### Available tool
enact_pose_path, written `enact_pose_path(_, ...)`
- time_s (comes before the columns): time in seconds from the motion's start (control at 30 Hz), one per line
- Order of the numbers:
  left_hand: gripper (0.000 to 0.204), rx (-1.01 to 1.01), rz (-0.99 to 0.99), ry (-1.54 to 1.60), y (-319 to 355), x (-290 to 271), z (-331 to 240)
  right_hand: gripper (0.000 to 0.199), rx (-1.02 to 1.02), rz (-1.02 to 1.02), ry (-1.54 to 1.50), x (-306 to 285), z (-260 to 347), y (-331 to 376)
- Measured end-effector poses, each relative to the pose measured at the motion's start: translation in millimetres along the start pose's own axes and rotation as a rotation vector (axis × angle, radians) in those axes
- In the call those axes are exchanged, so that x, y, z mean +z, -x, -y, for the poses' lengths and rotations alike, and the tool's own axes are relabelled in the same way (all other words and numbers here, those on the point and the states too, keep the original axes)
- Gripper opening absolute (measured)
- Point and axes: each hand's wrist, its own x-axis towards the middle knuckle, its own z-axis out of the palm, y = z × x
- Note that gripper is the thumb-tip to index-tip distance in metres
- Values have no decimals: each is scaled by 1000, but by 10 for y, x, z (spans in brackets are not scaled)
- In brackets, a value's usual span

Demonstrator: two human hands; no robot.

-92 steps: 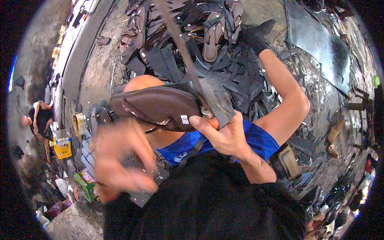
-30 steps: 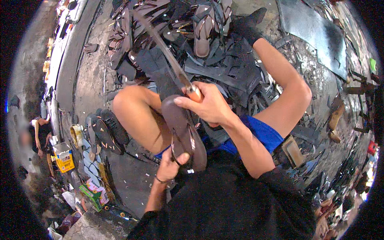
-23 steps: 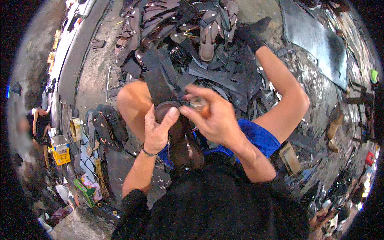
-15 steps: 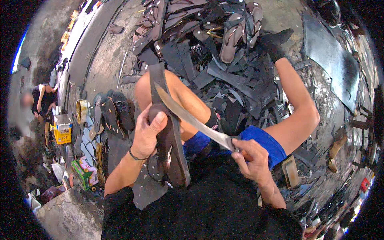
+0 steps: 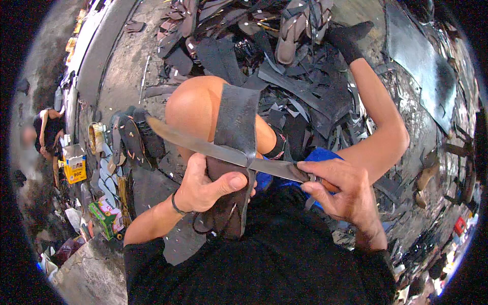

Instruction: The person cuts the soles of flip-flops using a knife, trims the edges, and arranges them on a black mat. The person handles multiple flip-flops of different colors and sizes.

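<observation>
My left hand (image 5: 203, 188) grips a dark brown flip-flop (image 5: 229, 216), its thumb pressed on the footbed and its fingers mostly hidden behind. Beyond the flip-flop's far end sticks out a wide piece of black rubber (image 5: 236, 117), which seems joined to the sole. In my right hand (image 5: 343, 190) is the wooden handle of a long curved knife (image 5: 195, 146). The blade lies across the flip-flop's far end where the rubber begins, with its tip out to the left past my bent knee. The cutting edge touches or nearly touches the rubber.
Black rubber offcuts (image 5: 300, 91) cover the floor ahead, with a heap of flip-flops (image 5: 290, 40) at the far side. More flip-flops (image 5: 134, 134) stand at left, near a yellow box (image 5: 76, 165) and a green box (image 5: 105, 219). A large dark sheet (image 5: 424, 61) lies far right. Another person (image 5: 49, 127) sits far left.
The flip-flop has turned, so the rubber piece now shows its broad face. The knife has swung from slanting beside the rubber to lying across it, tip farther left. My right hand moved slightly right.
</observation>
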Motion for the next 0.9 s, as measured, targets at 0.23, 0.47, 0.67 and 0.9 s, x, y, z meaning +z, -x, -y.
enact_pose_path(0.23, 57, 67, 20, -243, -40, 61, 153, 29, -29, 167, -43, -241, 246, -401)
enact_pose_path(0.47, 61, 269, 102, -948, -131, 59, -622, 30, -50, 268, -338, -76, 174, -642)
enact_pose_path(0.67, 53, 171, 492, -674, 216, -15, -544, 43, -2, -330, -694, 560, -76, -362)
enact_pose_path(0.9, 48, 466, -461, 621, -598, 495, 448, 36, 67, -424, -374, 745, -160, -151)
